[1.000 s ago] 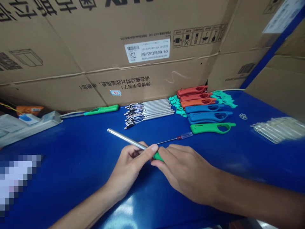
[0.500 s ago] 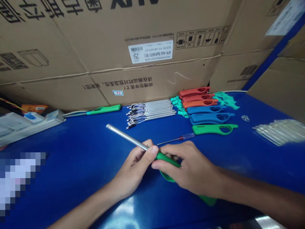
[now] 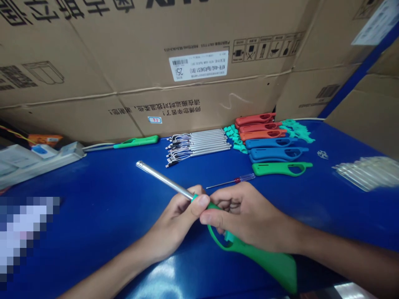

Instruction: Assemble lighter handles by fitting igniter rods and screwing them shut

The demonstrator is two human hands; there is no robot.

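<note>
Near the front edge of the blue table [image 3: 93,195]: left hand [image 3: 173,222] is pinching a thin silver metal tube [image 3: 162,178]; right hand [image 3: 252,218] is gripping the green plastic handle [image 3: 271,261] joined to it.

On the table [image 3: 93,199], screwdriver [image 3: 232,181] lies behind the lighter [image 3: 264,259]; tubes [image 3: 202,143] lie left of handles [image 3: 274,143].
</note>
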